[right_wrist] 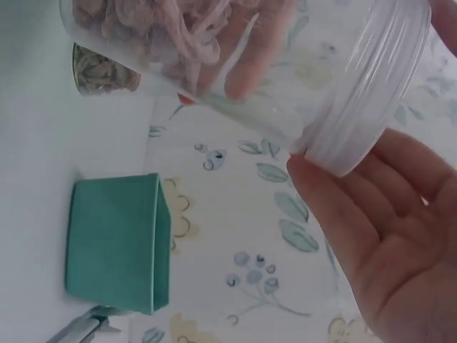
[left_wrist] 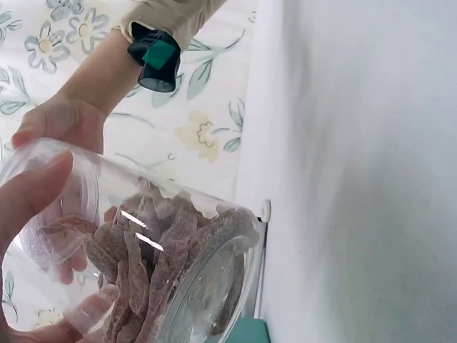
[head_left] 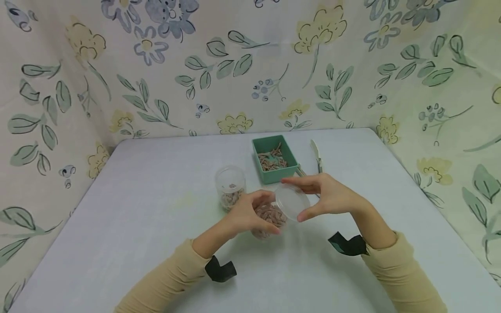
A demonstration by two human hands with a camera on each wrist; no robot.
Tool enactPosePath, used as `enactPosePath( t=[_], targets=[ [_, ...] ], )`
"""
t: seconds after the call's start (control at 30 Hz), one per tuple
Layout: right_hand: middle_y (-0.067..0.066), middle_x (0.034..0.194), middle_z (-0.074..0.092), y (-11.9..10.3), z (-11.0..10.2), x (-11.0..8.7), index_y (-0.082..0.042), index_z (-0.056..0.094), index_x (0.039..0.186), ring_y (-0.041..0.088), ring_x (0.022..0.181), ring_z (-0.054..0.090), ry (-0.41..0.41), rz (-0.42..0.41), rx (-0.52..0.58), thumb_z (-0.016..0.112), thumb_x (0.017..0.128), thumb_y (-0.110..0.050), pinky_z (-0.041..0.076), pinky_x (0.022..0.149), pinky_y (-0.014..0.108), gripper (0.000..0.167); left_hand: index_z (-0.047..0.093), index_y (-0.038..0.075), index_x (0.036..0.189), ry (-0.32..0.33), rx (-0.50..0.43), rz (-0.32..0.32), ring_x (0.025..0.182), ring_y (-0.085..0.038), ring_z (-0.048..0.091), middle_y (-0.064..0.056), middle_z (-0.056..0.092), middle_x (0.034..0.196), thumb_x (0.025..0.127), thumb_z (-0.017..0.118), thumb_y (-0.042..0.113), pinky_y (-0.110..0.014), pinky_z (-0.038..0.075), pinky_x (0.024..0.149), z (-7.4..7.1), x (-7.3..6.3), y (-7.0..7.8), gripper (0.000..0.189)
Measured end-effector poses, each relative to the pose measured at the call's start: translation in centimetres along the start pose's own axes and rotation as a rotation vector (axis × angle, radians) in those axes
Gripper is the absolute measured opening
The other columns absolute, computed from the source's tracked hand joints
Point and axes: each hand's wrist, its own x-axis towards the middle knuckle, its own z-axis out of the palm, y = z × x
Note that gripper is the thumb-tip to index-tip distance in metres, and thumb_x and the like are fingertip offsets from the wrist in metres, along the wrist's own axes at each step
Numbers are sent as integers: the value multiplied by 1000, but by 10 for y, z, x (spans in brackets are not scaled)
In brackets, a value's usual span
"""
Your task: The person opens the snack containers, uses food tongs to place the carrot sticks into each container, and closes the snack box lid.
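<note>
My left hand [head_left: 249,212] grips a clear plastic jar [left_wrist: 178,243] round its side, above the table. Brownish dried strips [head_left: 271,216] lie inside it, gathered toward its base. The jar leans, its mouth toward my right hand [head_left: 332,194]. With thumb and fingers at opposite edges, the right hand holds a round translucent lid [head_left: 291,201]. In the right wrist view the lid [right_wrist: 371,100] covers the jar's mouth, fingertips at its rim. A second clear jar [head_left: 230,182], partly filled with similar pieces, stands upright just behind the left hand.
Farther back stands a green rectangular box [head_left: 275,176] with more brown strips inside. Right of it lie tongs [head_left: 316,152], partly behind the right hand. A white cloth covers the table [head_left: 156,182], and a floral curtain [head_left: 250,65] hangs behind.
</note>
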Motion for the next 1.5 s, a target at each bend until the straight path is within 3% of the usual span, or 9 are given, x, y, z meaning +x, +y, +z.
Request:
enactPosePath(
  t=[0.1,0.27,0.4,0.53,0.7,0.83,1.13,1.3,1.5],
  targets=[
    [24,137,52,0,6,1,10,50,135,36,121,55,88,72,-41,83,77,-14,49,94,42,71,52,4,136,60,35,46,128,-27,50,-11,56,136,67,90,9,-44,43,104,3,0,0,79],
    [26,132,55,-3,17,7,9,53,133,36,112,61,239,243,-131,79,82,-27,55,86,41,68,53,2,134,246,228,136,122,-31,53,-16,58,132,64,91,16,-51,42,102,10,3,-3,80],
    [26,126,59,-6,24,12,9,53,134,34,105,65,284,346,-197,74,85,-43,58,77,40,74,53,0,132,328,321,163,118,-33,56,-17,60,128,63,92,18,-53,44,98,14,4,-6,81],
    [24,131,56,-5,22,13,7,50,137,35,111,62,274,309,-222,69,87,-46,56,83,45,75,55,2,132,286,263,139,119,-30,56,-15,61,128,64,92,16,-49,45,99,11,7,-8,79],
    [20,143,47,-1,13,11,4,46,141,38,130,46,164,71,-101,79,82,-18,44,98,56,72,55,3,134,108,-11,59,127,-25,52,-11,59,132,69,88,6,-40,42,104,4,10,-7,73],
    [18,139,52,1,10,12,4,51,138,36,127,49,149,12,-59,83,76,-8,44,98,57,71,52,3,137,51,-116,13,131,-23,48,-10,57,135,73,85,5,-39,39,108,2,11,-7,72],
    [19,131,59,1,20,20,6,59,129,35,124,53,286,98,-110,87,70,-13,44,99,55,68,54,1,134,193,80,78,128,-29,50,-13,59,133,67,89,8,-43,42,105,10,19,-14,76],
    [21,131,58,2,20,30,7,58,129,37,124,52,263,103,-225,89,68,-16,46,96,56,73,56,6,134,225,148,111,126,-27,51,-9,62,128,65,91,13,-47,40,105,11,29,-19,78],
    [24,132,56,14,19,45,10,55,130,40,127,49,214,101,-318,92,64,-15,44,99,54,79,51,6,138,229,201,52,128,-30,49,-12,59,133,68,90,17,-49,39,105,9,44,-29,81]
  ],
)
